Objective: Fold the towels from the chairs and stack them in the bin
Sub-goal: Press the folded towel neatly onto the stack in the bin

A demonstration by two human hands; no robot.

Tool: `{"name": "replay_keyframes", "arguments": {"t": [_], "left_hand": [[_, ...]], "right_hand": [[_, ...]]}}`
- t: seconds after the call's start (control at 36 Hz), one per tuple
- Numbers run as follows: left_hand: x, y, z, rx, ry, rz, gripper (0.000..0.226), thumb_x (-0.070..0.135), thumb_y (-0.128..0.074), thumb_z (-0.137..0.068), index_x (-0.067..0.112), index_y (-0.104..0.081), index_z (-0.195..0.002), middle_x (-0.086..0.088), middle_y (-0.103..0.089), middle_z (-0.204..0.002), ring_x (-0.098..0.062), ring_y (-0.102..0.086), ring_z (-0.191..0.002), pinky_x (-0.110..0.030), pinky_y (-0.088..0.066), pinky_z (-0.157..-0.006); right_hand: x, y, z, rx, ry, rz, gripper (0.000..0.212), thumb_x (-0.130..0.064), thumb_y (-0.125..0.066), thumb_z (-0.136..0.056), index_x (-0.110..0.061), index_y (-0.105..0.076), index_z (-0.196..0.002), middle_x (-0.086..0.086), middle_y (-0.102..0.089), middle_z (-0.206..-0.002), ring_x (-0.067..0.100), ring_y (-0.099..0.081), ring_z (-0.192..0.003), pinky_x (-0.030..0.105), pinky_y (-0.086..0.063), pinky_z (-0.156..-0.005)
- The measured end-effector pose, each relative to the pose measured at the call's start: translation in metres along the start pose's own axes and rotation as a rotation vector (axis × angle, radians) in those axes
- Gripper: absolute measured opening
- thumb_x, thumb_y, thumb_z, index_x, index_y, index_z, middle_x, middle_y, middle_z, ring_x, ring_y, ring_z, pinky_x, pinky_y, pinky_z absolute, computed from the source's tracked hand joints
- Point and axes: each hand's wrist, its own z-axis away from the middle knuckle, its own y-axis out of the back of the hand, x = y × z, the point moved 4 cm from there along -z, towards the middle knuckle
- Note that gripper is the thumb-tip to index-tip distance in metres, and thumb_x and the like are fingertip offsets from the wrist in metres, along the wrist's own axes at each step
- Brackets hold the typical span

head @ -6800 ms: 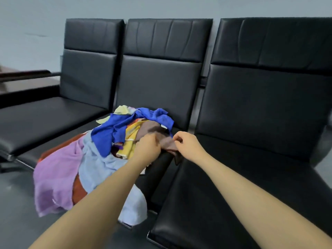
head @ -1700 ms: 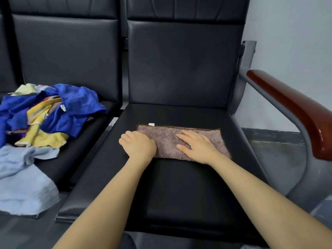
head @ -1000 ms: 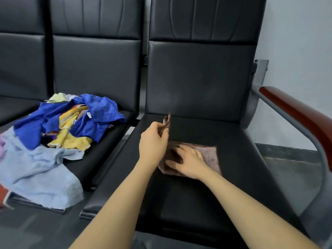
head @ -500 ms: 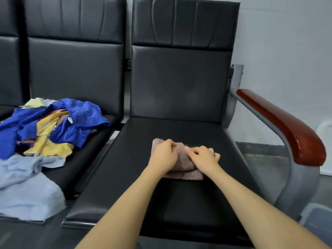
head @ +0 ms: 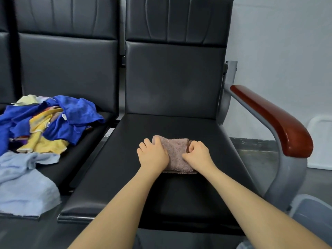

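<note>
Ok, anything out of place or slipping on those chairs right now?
One thing: the light blue towel in the unfolded pile spills over the front edge of the middle seat and could slide to the floor. The brown towel lies folded on the right seat under both hands.

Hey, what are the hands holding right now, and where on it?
Both are on the folded brown towel: the left hand rests on its left edge, and the right hand pinches its right edge, fingers curled.

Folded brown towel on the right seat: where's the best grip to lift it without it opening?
Probably the brown towel by its right side, where the layered edges meet under the right hand; pinching all layers there, the left hand supporting the opposite side, should keep it folded.
</note>
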Motion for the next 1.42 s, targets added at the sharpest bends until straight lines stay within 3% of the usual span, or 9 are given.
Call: {"name": "replay_keyframes", "arguments": {"t": [0.14,0.22,0.44,0.58,0.75,0.92,1.06,1.31,1.42], "left_hand": [[0.002,-0.005,0.003,-0.059,-0.01,-0.034,0.045,0.039,-0.04,-0.097,0.016,-0.032,-0.135,-0.014,-0.043,-0.127,-0.03,-0.043,-0.115,-0.035,-0.032,-0.094],[0.002,-0.005,0.003,-0.06,-0.027,-0.053,0.042,0.038,-0.039,-0.098,0.015,-0.033,-0.132,-0.013,-0.045,-0.125,-0.03,-0.044,-0.113,-0.035,-0.033,-0.093],[0.001,-0.007,0.003,-0.078,-0.055,-0.058,0.043,0.043,-0.039,-0.097,0.018,-0.034,-0.131,-0.012,-0.047,-0.121,-0.032,-0.05,-0.108,-0.039,-0.032,-0.092],[0.003,-0.003,0.002,-0.057,-0.098,-0.013,0.04,0.041,-0.038,-0.098,0.018,-0.032,-0.131,-0.01,-0.048,-0.119,-0.029,-0.058,-0.098,-0.037,-0.034,-0.088],[0.003,-0.001,0.002,-0.034,-0.096,-0.01,0.038,0.037,-0.035,-0.101,0.016,-0.03,-0.132,-0.009,-0.045,-0.118,-0.024,-0.047,-0.072,-0.031,-0.031,-0.07],[0.001,0.005,0.002,0.027,-0.111,0.017,0.038,0.03,-0.035,-0.101,0.017,-0.027,-0.136,-0.007,-0.046,-0.112,-0.022,-0.046,-0.068,-0.027,-0.027,-0.051],[0.004,0.013,-0.001,0.093,-0.141,0.046,0.043,0.029,-0.033,-0.101,0.017,-0.022,-0.141,-0.006,-0.046,-0.111,-0.022,-0.046,-0.066,-0.026,-0.026,-0.048],[0.039,0.026,-0.005,0.186,-0.273,0.145,0.044,0.03,-0.033,-0.101,0.016,-0.025,-0.142,-0.007,-0.046,-0.107,-0.024,-0.048,-0.062,-0.026,-0.026,-0.047],[0.068,0.03,-0.007,0.326,-0.442,0.241,0.038,0.025,-0.046,-0.092,0.013,-0.039,-0.127,-0.009,-0.051,-0.081,-0.022,-0.043,-0.039,-0.019,-0.023,-0.038]], "right_hand": [[0.005,0.003,-0.001,0.013,0.014,0.035,0.025,-0.006,-0.063,-0.079,-0.015,-0.04,-0.071,0.004,-0.044,-0.094,0.007,-0.04,-0.067,0.016,-0.03,-0.055],[0.009,0.003,-0.001,0.058,-0.011,0.1,0.022,-0.007,-0.059,-0.081,-0.01,-0.047,-0.099,0.007,-0.043,-0.111,0.021,-0.048,-0.096,0.029,-0.043,-0.079],[0.014,0.0,-0.002,0.181,-0.156,0.538,0.065,-0.061,-0.041,-0.091,-0.005,-0.047,-0.124,0.011,-0.047,-0.127,0.029,-0.042,-0.119,0.038,-0.032,-0.1],[0.018,-0.009,-0.006,0.122,-0.171,0.617,0.075,-0.07,-0.035,-0.089,-0.005,-0.05,-0.124,0.011,-0.045,-0.127,0.028,-0.04,-0.119,0.036,-0.031,-0.1],[0.01,-0.016,-0.011,0.01,-0.127,0.576,0.055,-0.057,-0.036,-0.096,-0.012,-0.052,-0.123,0.01,-0.045,-0.129,0.029,-0.038,-0.121,0.038,-0.029,-0.1],[-0.006,-0.016,-0.001,0.081,0.057,0.431,0.028,-0.037,-0.042,-0.1,-0.012,-0.043,-0.113,0.008,-0.065,-0.11,0.029,-0.058,-0.103,0.04,-0.039,-0.087],[-0.02,-0.006,0.004,0.168,0.115,0.248,0.027,-0.031,-0.046,-0.099,-0.012,-0.039,-0.117,0.005,-0.059,-0.108,0.023,-0.062,-0.091,0.037,-0.048,-0.07],[-0.027,0.047,0.015,0.402,0.204,0.222,0.018,-0.026,-0.048,-0.098,-0.02,-0.031,-0.1,0.002,-0.052,-0.101,0.02,-0.06,-0.079,0.044,-0.053,-0.069],[-0.021,0.078,0.022,0.491,0.224,0.304,0.017,-0.027,-0.045,-0.1,-0.018,-0.03,-0.101,0.004,-0.051,-0.1,0.021,-0.058,-0.074,0.037,-0.05,-0.062]]}}
